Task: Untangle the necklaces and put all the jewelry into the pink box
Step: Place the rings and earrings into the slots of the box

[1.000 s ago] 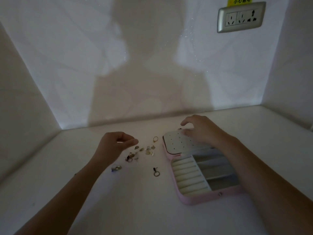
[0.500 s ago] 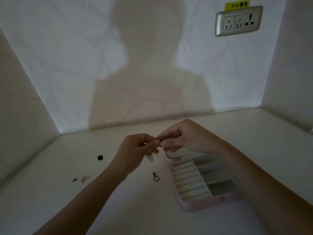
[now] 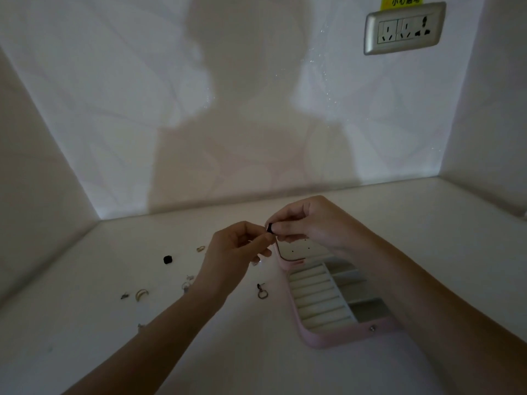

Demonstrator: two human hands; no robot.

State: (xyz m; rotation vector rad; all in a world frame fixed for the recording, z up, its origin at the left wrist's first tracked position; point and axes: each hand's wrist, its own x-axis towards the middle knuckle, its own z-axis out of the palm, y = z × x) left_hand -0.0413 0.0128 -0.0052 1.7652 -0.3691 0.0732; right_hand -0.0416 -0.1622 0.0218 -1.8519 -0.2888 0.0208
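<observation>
The open pink box [image 3: 339, 336] lies on the white tabletop at right, its ring rolls and compartments showing. Its perforated lid panel [image 3: 296, 250] sits behind, partly hidden by my right hand [image 3: 308, 220]. Both hands meet above the lid's left corner. My right hand pinches a small dark earring [image 3: 269, 228]; my left hand [image 3: 236, 252] pinches its other end, which is too small to make out. Loose jewelry lies to the left: a black stud [image 3: 167, 259], a gold ring [image 3: 141, 294], a small ring [image 3: 200, 248] and a hoop earring [image 3: 262, 292].
Walls close off the tabletop at the back, left and right. A wall socket [image 3: 404, 28] with a yellow label sits high on the back wall. More tiny pieces [image 3: 186, 283] lie near my left wrist.
A second ago my right hand rested on the lid and my left hovered over the jewelry. They came together half a second ago and now hold the small piece slightly higher.
</observation>
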